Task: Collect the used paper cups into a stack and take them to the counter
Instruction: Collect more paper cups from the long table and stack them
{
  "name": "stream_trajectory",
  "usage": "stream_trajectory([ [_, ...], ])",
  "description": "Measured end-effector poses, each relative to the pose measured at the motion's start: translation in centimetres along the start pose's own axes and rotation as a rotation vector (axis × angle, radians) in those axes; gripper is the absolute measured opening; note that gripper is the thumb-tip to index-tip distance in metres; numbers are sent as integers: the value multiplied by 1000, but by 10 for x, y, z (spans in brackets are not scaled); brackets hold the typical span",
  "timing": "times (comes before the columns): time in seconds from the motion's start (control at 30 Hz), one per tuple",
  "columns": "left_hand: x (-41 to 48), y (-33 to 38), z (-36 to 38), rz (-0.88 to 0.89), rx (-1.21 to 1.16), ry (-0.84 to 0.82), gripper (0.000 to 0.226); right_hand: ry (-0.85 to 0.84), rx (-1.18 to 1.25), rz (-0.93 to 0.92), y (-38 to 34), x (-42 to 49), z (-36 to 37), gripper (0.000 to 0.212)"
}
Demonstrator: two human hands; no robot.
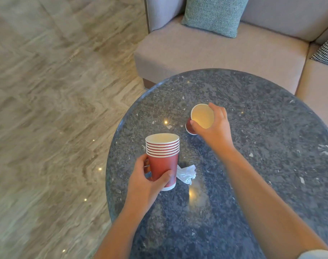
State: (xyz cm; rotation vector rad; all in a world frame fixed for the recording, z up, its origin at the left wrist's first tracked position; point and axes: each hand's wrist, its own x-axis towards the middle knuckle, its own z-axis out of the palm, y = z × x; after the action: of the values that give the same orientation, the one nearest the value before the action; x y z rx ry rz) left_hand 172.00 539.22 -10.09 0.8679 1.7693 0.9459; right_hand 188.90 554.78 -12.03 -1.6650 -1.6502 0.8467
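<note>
A stack of several red paper cups with white rims stands upright over the left part of the round dark stone table. My left hand is wrapped around the lowest cup of the stack. A single red cup, cream inside, is tilted with its mouth toward me, further back near the table's middle. My right hand grips that cup by its rim, thumb on the near edge and fingers over the far edge. Whether the single cup's base touches the table I cannot tell.
A crumpled white napkin lies on the table just right of the stack. A beige sofa with a green cushion and a checked cushion wraps the far side. Glossy tiled floor spreads to the left.
</note>
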Motion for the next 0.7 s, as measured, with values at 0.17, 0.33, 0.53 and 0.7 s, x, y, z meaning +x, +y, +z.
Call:
stream_trajectory([
  [0.17, -13, 1, -3, 49, 83, -18, 75, 37, 66, 46, -10, -38, -25, 74],
  [0.33, -29, 0, -12, 148, 152, -20, 65, 41, 163, 55, -21, -94, -43, 68],
  [0.53, -54, -3, -15, 236, 255, -61, 70, 143, 390, 218, -23, -133, -72, 56],
  [0.7, -80, -6, -7, 308, 352, -76, 71, 82, 668, 278, -18, -150, -92, 52],
])
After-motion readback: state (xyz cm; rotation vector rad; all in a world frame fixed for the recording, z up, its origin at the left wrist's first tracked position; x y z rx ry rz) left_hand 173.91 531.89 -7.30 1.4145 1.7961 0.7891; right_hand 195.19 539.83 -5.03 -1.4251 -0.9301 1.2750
